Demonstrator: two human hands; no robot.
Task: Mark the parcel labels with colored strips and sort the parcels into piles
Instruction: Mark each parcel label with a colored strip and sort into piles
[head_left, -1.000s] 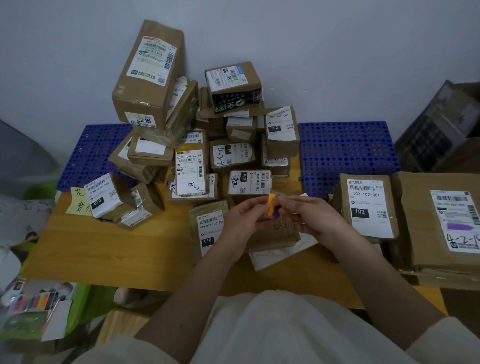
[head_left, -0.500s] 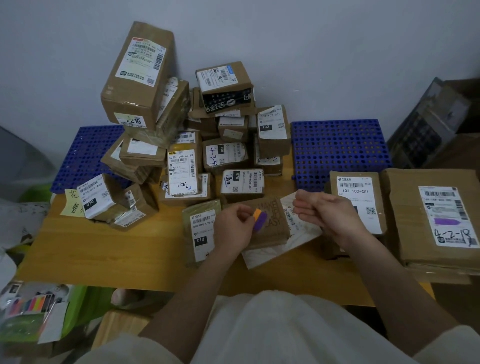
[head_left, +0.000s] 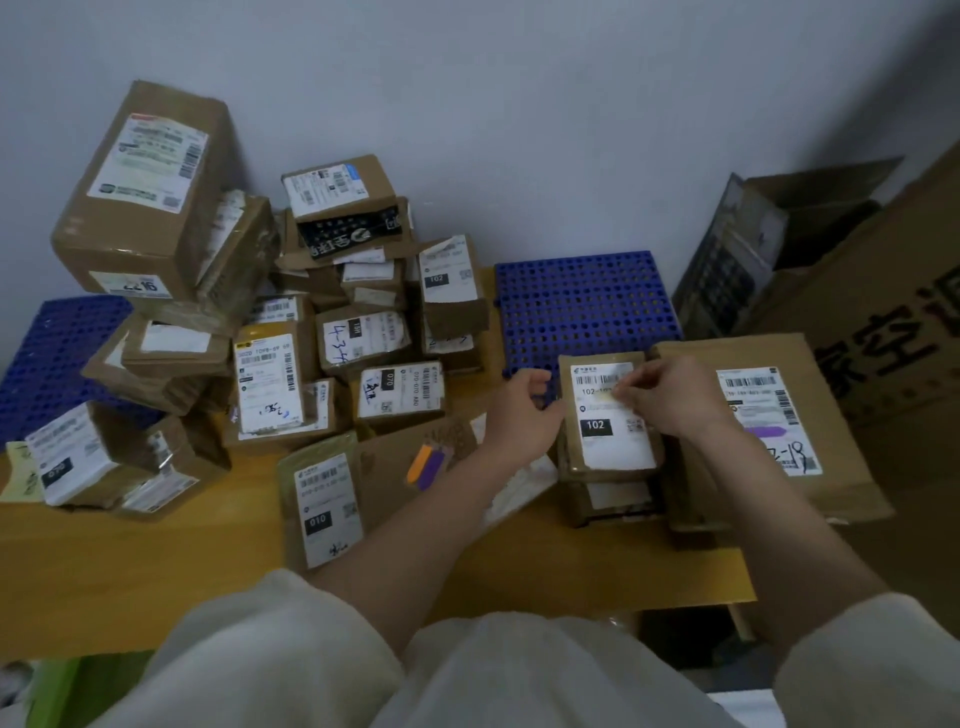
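A brown parcel with a white "102" label (head_left: 618, 441) lies on top of another one at the right of the wooden table (head_left: 130, 561). My right hand (head_left: 675, 397) pinches a pale yellow strip (head_left: 605, 396) against the upper part of that label. My left hand (head_left: 522, 415) touches the parcel's left edge, fingers loosely curled, holding nothing that I can see. A small pad of orange and purple strips (head_left: 426, 465) lies on a flat brown parcel (head_left: 384, 483) in front of me. To the right, a large flat parcel (head_left: 810, 467) carries a purple strip (head_left: 761, 431) on its label.
A tall heap of labelled parcels (head_left: 260, 312) fills the left and middle of the table against the wall. Blue perforated mats (head_left: 587, 306) lie at the back. Big cardboard boxes (head_left: 893, 322) stand at the right. A "010" parcel (head_left: 324, 499) lies near the front.
My left hand put the strip pad down on the flat parcel and moved right to the 102 parcel. My right hand carried a strip onto that parcel's label.
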